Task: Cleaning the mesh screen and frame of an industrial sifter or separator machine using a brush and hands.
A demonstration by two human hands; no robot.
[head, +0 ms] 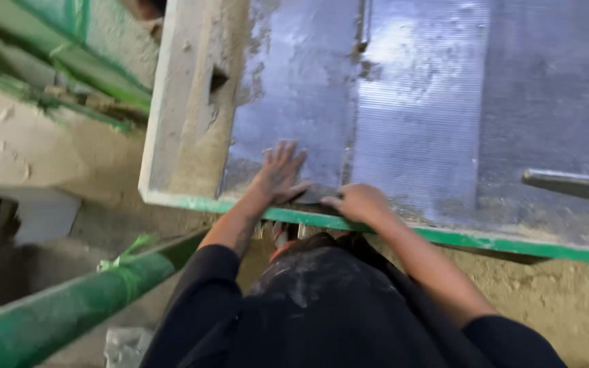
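Hands first: we see the left hand [281,170] spread flat, fingers open, palm down on a grey ribbed metal sheet [417,109], close to its near edge. Just beside it, the right hand [359,202] is curled, knuckles up, fingers bent at that same edge; we cannot tell whether they grip anything, since the fingertips are hidden. The sheet lies inside a frame with a green-painted edge [444,237] and covers most of it, dusted with sand or mortar, thickest near our hands and along the left. To the left a pale concrete strip [185,102] borders the sheet, with a small notch in it. We judge that the sheet is already laid in place and that what remains is seating or pressing its near edge. A metal bracket [574,182] lies on the sheet at the right, untouched. A green pole [69,307] slants across below left, with sandy ground [560,293] underneath.
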